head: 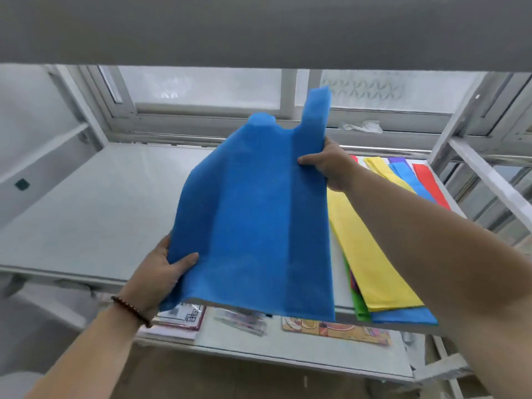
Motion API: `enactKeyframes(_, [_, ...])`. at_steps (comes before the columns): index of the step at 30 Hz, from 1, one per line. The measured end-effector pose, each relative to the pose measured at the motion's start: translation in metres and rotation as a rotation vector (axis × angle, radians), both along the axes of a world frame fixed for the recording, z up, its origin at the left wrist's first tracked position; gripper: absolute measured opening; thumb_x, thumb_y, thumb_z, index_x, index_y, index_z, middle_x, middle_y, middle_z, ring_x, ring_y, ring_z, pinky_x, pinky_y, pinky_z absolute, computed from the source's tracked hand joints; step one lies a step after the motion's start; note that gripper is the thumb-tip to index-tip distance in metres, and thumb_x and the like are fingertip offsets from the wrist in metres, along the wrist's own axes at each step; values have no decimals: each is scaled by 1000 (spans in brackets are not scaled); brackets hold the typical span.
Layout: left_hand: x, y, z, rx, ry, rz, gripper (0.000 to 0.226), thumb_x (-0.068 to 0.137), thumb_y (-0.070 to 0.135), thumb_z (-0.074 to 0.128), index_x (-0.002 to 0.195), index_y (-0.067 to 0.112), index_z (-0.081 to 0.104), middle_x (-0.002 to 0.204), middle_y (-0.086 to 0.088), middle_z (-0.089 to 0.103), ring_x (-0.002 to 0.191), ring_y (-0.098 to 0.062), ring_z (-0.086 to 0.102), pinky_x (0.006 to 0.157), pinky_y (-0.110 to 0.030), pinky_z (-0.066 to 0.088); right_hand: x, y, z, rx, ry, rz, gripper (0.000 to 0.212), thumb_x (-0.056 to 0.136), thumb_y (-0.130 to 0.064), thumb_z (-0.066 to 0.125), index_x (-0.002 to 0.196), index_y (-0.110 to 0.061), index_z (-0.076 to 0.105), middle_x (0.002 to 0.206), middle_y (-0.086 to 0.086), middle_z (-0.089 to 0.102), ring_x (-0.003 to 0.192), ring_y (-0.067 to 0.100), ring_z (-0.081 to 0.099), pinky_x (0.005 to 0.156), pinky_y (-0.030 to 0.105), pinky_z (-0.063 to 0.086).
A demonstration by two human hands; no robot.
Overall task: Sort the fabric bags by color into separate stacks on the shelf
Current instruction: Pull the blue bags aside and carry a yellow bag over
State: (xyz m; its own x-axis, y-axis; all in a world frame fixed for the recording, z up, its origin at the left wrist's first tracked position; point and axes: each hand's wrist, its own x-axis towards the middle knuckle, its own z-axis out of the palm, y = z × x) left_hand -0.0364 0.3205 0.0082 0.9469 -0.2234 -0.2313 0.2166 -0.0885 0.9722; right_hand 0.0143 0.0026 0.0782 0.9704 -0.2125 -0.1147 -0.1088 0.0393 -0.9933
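white shelf [95,203], window [201,87] behind, colored bags [374,254] right

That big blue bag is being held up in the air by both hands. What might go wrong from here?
The blue bag is limp and held only at two edges, left hand low, right hand high, so it may sag or unfold. The mixed pile overhangs the shelf edge; a brush could drag it off.
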Motion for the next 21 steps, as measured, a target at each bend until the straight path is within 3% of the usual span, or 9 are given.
enactKeyframes(4, [41, 26, -20, 117, 218, -35, 25, 89, -3, 52, 113, 3, 55, 76, -4, 72, 60, -18, 69, 48, -21, 56, 36, 35, -43, -35, 208, -64, 35, 81, 8, 56, 113, -9, 55, 109, 17, 65, 86, 30, 64, 83, 44, 55])
enactKeyframes(6, [54, 31, -34, 208, 264, -28, 22, 89, -5, 53, 111, -4, 57, 73, -7, 68, 55, -18, 67, 44, -17, 52, 39, 50, -77, -20, 436, -94, 14, 83, 5, 58, 95, -1, 57, 98, 20, 61, 78, 31, 62, 74, 43, 54])
enactKeyframes(8, [65, 34, -44, 291, 249, -23, 23, 88, -4, 56, 111, -3, 57, 79, -5, 64, 64, -19, 63, 43, -16, 51, 43, 61, -105, -67, 554, -152, 13, 82, 7, 57, 78, -4, 51, 86, 17, 53, 71, 28, 55, 62, 38, 50])
enactKeyframes(11, [74, 36, -51, 298, 271, -6, 9, 89, -1, 56, 96, 3, 59, 73, -5, 67, 52, -15, 66, 39, -15, 49, 48, 62, -126, -165, 527, -246, 12, 78, 6, 57, 86, -3, 54, 91, 17, 56, 80, 30, 58, 69, 41, 54])
enactKeyframes(13, [79, 35, -56, 293, 268, 38, 9, 90, -1, 54, 97, 1, 58, 78, -10, 69, 50, -16, 66, 39, -17, 50, 51, 55, -129, -166, 484, -295, 12, 75, 4, 58, 82, -4, 54, 92, 17, 58, 80, 31, 59, 78, 45, 55])
enactKeyframes(15, [81, 33, -58, 285, 265, 73, 23, 89, 0, 54, 112, -3, 56, 94, -17, 66, 65, -24, 64, 50, -23, 56, 46, 51, -119, -85, 453, -311, 12, 78, 3, 60, 79, -5, 52, 92, 17, 59, 82, 31, 59, 78, 42, 55])
enactKeyframes(17, [74, 30, -56, 327, 230, 111, 36, 88, 3, 57, 123, -4, 51, 103, -19, 63, 77, -27, 61, 71, -36, 56, 34, 45, -107, -32, 440, -257, 13, 84, -1, 60, 97, -3, 56, 100, 18, 58, 86, 30, 59, 80, 40, 54])
enactKeyframes(19, [55, 26, -51, 498, 113, 188, 46, 86, 6, 61, 128, -2, 44, 109, -15, 58, 90, -28, 57, 82, -37, 47, 14, 34, -95, -108, 445, -164, 36, 87, -6, 60, 121, 2, 51, 107, 20, 57, 89, 27, 57, 87, 37, 51])
enactKeyframes(21, [32, 17, -46, 613, -33, 231, 49, 84, 8, 62, 129, 1, 45, 117, -11, 56, 107, -32, 54, 91, -39, 42, -7, 15, -86, -214, 445, -112, 43, 87, -10, 61, 128, -1, 49, 114, 18, 58, 92, 24, 57, 89, 35, 49])
